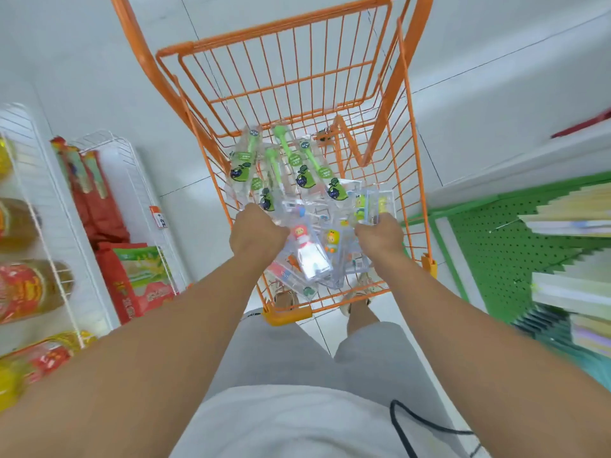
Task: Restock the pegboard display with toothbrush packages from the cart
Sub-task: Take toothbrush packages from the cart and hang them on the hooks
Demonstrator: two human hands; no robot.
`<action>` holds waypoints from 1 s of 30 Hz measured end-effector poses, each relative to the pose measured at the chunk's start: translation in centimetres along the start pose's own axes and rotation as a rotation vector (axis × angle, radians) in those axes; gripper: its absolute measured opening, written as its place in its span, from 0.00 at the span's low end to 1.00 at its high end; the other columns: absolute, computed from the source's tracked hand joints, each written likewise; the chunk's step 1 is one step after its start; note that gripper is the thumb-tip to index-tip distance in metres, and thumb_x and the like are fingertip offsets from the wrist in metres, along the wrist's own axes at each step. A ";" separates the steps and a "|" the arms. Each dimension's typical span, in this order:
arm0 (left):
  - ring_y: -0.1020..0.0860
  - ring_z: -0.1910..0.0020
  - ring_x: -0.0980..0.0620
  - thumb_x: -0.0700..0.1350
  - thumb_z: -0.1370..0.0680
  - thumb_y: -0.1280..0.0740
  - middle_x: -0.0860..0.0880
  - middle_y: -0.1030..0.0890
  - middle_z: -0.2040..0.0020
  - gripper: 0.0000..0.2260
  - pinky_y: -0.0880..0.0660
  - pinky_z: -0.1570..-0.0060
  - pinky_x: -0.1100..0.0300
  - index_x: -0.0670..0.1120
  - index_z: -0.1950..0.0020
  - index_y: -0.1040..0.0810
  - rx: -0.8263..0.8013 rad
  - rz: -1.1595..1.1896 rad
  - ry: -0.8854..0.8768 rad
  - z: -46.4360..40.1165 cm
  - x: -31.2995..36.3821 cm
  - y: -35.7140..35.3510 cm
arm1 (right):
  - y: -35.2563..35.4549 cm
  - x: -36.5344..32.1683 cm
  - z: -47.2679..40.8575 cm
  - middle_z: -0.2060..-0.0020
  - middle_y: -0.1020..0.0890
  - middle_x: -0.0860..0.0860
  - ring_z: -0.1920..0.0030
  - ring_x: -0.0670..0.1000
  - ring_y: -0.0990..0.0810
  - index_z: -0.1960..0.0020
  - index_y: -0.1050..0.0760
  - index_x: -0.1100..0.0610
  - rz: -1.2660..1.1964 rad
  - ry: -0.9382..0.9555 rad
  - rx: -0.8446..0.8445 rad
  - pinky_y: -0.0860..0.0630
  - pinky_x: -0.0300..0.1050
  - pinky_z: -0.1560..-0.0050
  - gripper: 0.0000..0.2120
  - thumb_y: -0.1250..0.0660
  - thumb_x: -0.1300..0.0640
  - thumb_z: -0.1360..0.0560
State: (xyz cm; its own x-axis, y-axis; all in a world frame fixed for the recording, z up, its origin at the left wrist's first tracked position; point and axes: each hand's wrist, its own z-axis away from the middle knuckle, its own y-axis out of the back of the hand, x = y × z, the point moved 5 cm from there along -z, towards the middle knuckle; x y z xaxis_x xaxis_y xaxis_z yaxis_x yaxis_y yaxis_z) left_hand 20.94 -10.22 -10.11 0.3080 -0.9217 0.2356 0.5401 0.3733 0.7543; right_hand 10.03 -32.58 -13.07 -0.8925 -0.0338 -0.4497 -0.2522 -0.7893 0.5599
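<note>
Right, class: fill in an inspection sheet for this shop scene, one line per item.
Surface: orange wire cart, basket holding the stock.
Job's things: green toothbrush packages at the far end; clear character packages nearer.
Clutter: nothing seen.
Grippers: left hand and right hand, both curled among the clear packages; exact grip hidden.
Cables: black cord across the shirt.
Surroundings: green pegboard right; rice bags and oil bottles left.

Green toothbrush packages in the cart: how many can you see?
4, possibly more hidden. One lies at the far left, one in the middle beside the left hand, one centre-right, and one rightmost, all in the orange cart.
</note>
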 end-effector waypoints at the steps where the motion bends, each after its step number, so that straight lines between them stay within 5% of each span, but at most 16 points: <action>1: 0.19 0.56 0.43 0.58 0.29 0.25 0.42 0.19 0.52 0.21 0.32 0.69 0.58 0.43 0.50 0.25 -0.013 -0.023 -0.015 -0.4 -0.2 0.2 | 0.0 0.2 0.3 0.55 0.22 0.53 0.62 0.51 0.24 0.48 0.26 0.58 -0.034 -0.020 0.006 0.32 0.41 0.69 0.07 0.32 0.58 0.25; 4: 0.20 0.52 0.42 0.60 0.25 0.30 0.42 0.20 0.49 0.22 0.32 0.65 0.56 0.42 0.47 0.24 -0.010 -0.021 -0.064 -1.1 0.1 0.4 | 0.4 1.5 1.2 0.65 0.28 0.53 0.64 0.56 0.28 0.57 0.26 0.60 -0.158 -0.117 0.051 0.28 0.47 0.63 0.01 0.34 0.62 0.28; 8: 0.22 0.43 0.41 0.57 0.23 0.32 0.42 0.24 0.40 0.23 0.28 0.56 0.53 0.41 0.37 0.29 -0.032 -0.081 -0.170 -0.8 2.1 -0.5 | -0.5 2.9 2.2 0.57 0.25 0.55 0.57 0.56 0.24 0.54 0.26 0.60 -0.308 -0.290 -0.071 0.18 0.54 0.56 0.04 0.33 0.62 0.27; 11: 0.28 0.35 0.40 0.62 0.25 0.31 0.43 0.30 0.33 0.28 0.26 0.45 0.47 0.45 0.32 0.29 -0.094 -0.258 -0.308 0.1 3.4 -2.3 | -2.2 3.6 2.7 0.48 0.24 0.57 0.46 0.58 0.21 0.40 0.27 0.62 -0.412 -0.366 -0.203 0.17 0.51 0.59 0.20 0.26 0.61 0.29; 14: 0.35 0.28 0.40 0.70 0.29 0.33 0.44 0.32 0.28 0.37 0.29 0.36 0.44 0.48 0.28 0.31 -0.203 -0.522 -0.470 1.0 3.4 -4.1 | -3.2 4.1 2.3 0.43 0.23 0.58 0.43 0.58 0.20 0.36 0.33 0.57 -0.401 -0.358 -0.242 0.18 0.53 0.54 0.32 0.19 0.59 0.34; 20: 0.52 0.20 0.38 0.74 0.39 0.27 0.46 0.47 0.18 0.61 0.43 0.26 0.39 0.51 0.18 0.55 -0.370 -0.741 -0.626 1.8 1.1 -4.4 | -3.5 3.3 1.9 0.38 0.24 0.56 0.39 0.59 0.22 0.30 0.34 0.59 -0.176 -0.284 -0.050 0.20 0.58 0.42 0.46 0.14 0.56 0.41; 27: 0.48 0.21 0.39 0.65 0.40 0.20 0.44 0.43 0.21 0.65 0.43 0.26 0.42 0.45 0.19 0.59 -0.275 -0.701 -0.656 1.0 1.2 -3.8 | -4.8 2.1 2.5 0.39 0.23 0.57 0.48 0.59 0.17 0.31 0.33 0.57 -0.341 -0.309 -0.051 0.15 0.58 0.55 0.43 0.15 0.58 0.40; 30: 0.48 0.21 0.41 0.62 0.40 0.19 0.47 0.46 0.20 0.64 0.43 0.25 0.42 0.46 0.19 0.57 -0.269 -0.671 -0.695 0.3 1.1 -2.8 | -4.9 1.6 3.2 0.35 0.25 0.58 0.50 0.60 0.16 0.22 0.41 0.55 -0.502 -0.323 -0.094 0.15 0.58 0.59 0.53 0.16 0.63 0.38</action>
State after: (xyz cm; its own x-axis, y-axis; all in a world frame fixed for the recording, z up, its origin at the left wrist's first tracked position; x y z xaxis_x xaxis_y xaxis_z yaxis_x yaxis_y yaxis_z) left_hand 19.49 -12.31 -11.77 -0.6046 -0.7752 0.1830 0.6199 -0.3137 0.7192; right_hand 8.62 -26.83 -14.35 -0.7448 0.5333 -0.4012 -0.6513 -0.7119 0.2628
